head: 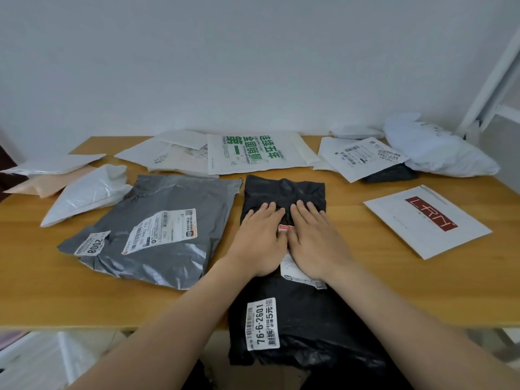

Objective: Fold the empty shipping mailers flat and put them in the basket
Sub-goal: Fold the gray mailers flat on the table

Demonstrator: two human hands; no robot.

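Flat, fingers straight, the left hand [259, 237] and right hand [316, 239] press side by side on the black mailer [309, 319], centre frame, overhanging the near edge of the table [28, 277]. A grey mailer [157, 235] lies left of it, a white red-logo mailer [427, 220] right.

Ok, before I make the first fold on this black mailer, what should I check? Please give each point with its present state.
1. Left hand and right hand press flat on the black mailer: ok.
2. Mailer smoothed: not ok, its far end is wrinkled.
3. Mailer fully on the table: not ok, its near end hangs over the edge.
4. Mailer empty: cannot tell.
5. Basket within reach: cannot tell, none clearly visible.
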